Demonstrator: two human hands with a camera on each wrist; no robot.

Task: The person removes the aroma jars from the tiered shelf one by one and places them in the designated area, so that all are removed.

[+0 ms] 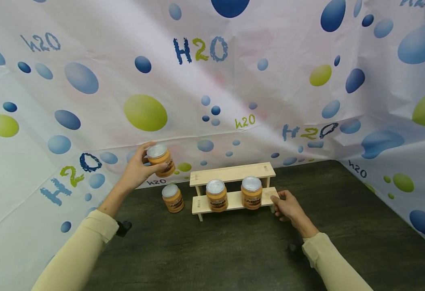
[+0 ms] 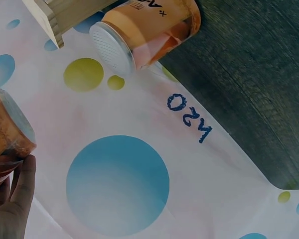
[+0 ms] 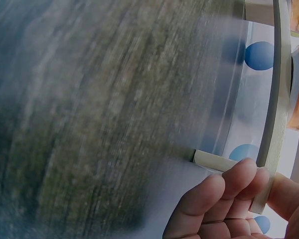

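In the head view my left hand [image 1: 139, 165] grips an orange jar with a silver lid [image 1: 163, 161], held in the air left of a two-step wooden shelf [image 1: 234, 173]. The left wrist view shows the fingers [image 2: 24, 189] against that jar [image 2: 5, 139]. Below it, another such jar [image 1: 173, 200] stands on the table beside the shelf. Two more jars [image 1: 217, 198] [image 1: 252, 196] stand upright on the lower step. My right hand [image 1: 288, 207] pinches the right end of that step, thumb on top and fingers underneath, as the right wrist view shows the board [image 3: 274, 124] between them.
A dark wood-grain table [image 1: 212, 250] lies under everything. Behind and at both sides hangs a white sheet [image 1: 234, 89] with blue and green spots and H2O lettering. The shelf's upper step [image 1: 230, 173] stands close to the back sheet and bears no jar.
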